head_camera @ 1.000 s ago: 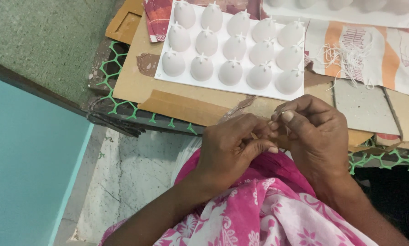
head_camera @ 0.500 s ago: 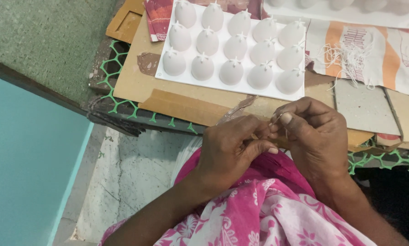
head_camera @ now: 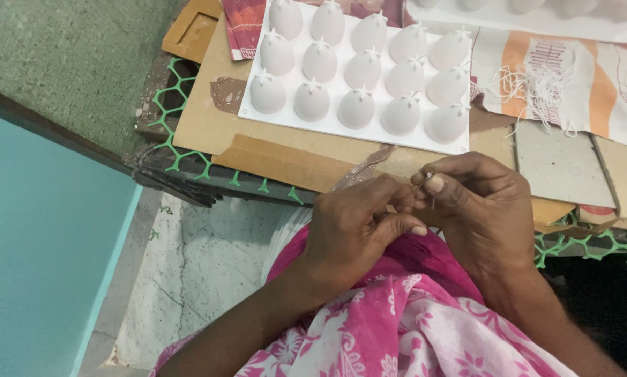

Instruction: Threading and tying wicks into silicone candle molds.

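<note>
My left hand (head_camera: 359, 227) and my right hand (head_camera: 484, 209) meet fingertip to fingertip above my lap. Pinched between the right thumb and forefinger is a thin needle (head_camera: 428, 176), its shiny tip showing. The left fingers press against the same spot; what they hold is hidden. Just beyond the hands lies a white mould tray (head_camera: 341, 136) with several dome-shaped white cups, each with a short wick sticking up. Loose white threads (head_camera: 536, 87) lie on a striped cloth to the right of the tray.
The tray rests on brown cardboard sheets (head_camera: 209, 119) over a green plastic mesh (head_camera: 163, 115). A second white tray (head_camera: 606, 24) sits at the top right. Pink flowered cloth (head_camera: 397, 328) covers my lap. A teal wall (head_camera: 34, 251) is on the left, marble floor (head_camera: 195, 265) below.
Both hands stay together at the same spot; only the fingers shift slightly around the needle.
</note>
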